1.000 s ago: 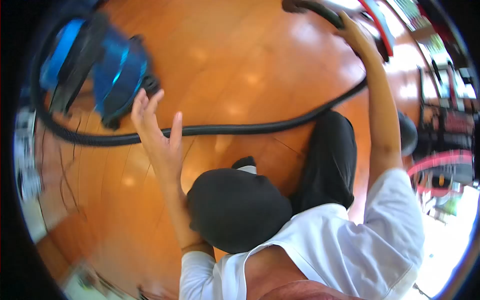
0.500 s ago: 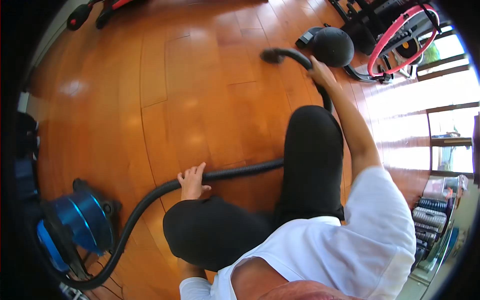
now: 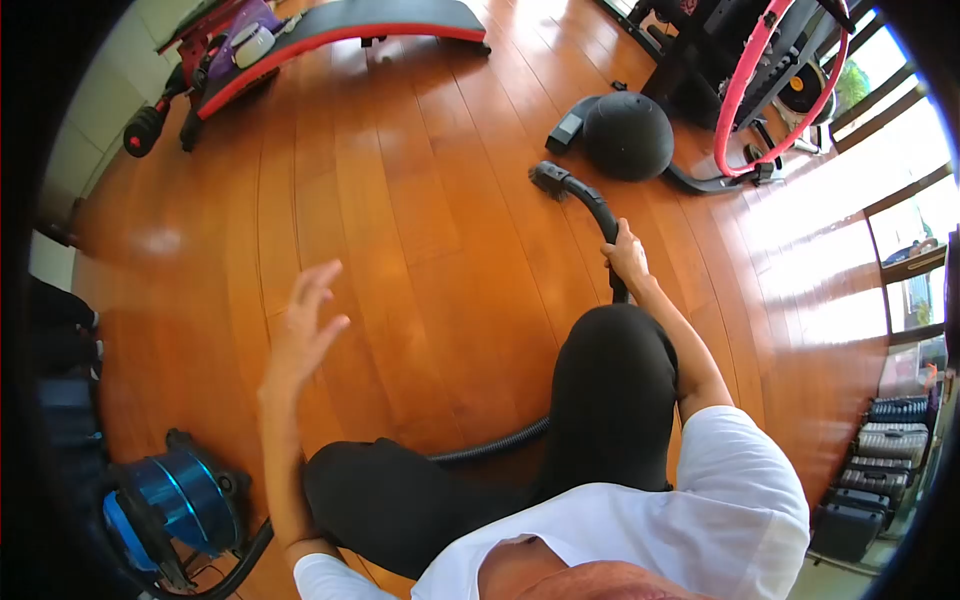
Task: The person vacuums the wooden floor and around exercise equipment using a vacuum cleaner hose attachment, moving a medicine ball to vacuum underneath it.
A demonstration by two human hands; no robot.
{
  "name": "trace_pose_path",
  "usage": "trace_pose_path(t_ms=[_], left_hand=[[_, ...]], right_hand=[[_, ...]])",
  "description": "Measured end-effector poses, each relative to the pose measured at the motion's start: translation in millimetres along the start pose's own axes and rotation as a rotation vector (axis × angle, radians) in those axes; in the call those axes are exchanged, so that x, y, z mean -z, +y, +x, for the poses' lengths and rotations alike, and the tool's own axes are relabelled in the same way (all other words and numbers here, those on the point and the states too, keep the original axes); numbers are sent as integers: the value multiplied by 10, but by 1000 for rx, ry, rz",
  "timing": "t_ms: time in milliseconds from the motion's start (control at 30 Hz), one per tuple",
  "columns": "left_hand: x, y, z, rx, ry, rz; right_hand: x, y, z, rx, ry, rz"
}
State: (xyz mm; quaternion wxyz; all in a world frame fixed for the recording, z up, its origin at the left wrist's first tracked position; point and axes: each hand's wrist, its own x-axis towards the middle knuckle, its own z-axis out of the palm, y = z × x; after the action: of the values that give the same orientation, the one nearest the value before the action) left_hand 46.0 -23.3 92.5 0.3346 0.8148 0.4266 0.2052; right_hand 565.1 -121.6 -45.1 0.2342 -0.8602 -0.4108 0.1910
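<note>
My right hand (image 3: 628, 258) is wrapped round the black vacuum hose (image 3: 597, 208) at its curved handle end. A brush head (image 3: 549, 180) tips that end, its bristles at or just over the wooden floor beyond my knee. My left hand (image 3: 312, 320) is raised off to the left with fingers spread and slightly blurred, holding nothing. From the blue vacuum cleaner (image 3: 185, 500) at lower left, the hose runs behind my legs, and part of it shows between my knees. My knees hide the rest.
A black ball (image 3: 628, 136) sits on a stand at the back right, near a pink hoop (image 3: 735, 100) on exercise equipment. A red-edged bench (image 3: 370, 22) stands at the back left. Suitcases (image 3: 878, 450) line the right side. Wooden floor (image 3: 400, 260) spreads ahead.
My left hand has let go of the hose and lifted up and forward. The brush head and my right hand are lower in view. The view has tilted up, showing more of the bench.
</note>
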Motion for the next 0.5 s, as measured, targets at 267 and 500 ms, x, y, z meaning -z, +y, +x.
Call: trace_pose_path(t_ms=[267,500], left_hand=[[1043,2051,283,-916,578,58],[950,2595,577,-1147,503,317]], right_hand=[[206,268,-528,-71,-68,89],[145,-141,158,31,-178,94]])
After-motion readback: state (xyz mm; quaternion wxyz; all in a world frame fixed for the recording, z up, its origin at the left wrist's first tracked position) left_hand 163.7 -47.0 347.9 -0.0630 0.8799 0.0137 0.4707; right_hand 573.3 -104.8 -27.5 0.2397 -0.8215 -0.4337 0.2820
